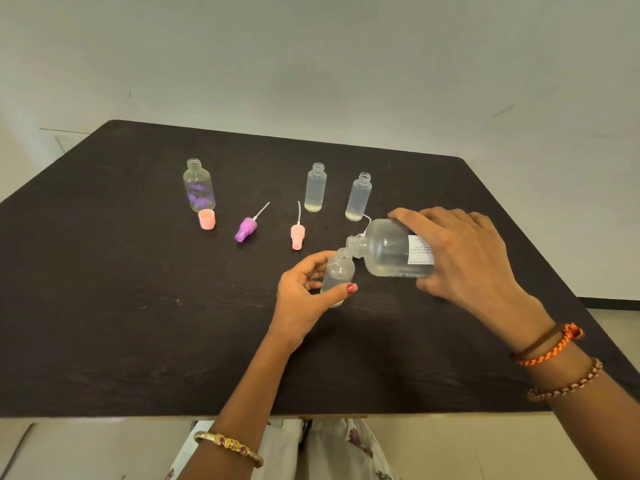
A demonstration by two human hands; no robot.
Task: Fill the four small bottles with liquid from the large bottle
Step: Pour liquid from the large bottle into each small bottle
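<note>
My right hand [460,254] grips the large clear bottle [388,249], tipped on its side with its open neck touching the mouth of a small frosted bottle [337,271]. My left hand [304,296] holds that small bottle, tilted slightly, above the dark table [138,323]. Two more small frosted bottles [315,187] [359,197] stand uncapped farther back, each with a little liquid at the bottom. A rounder clear bottle [198,186] with a purple print stands open at the back left.
A pink cap [207,219], a purple spray top [246,229] and a pink spray top [297,233] with thin tubes lie between the bottles. A thin white tube [365,223] shows behind the large bottle. The table's near edge lies close to my body.
</note>
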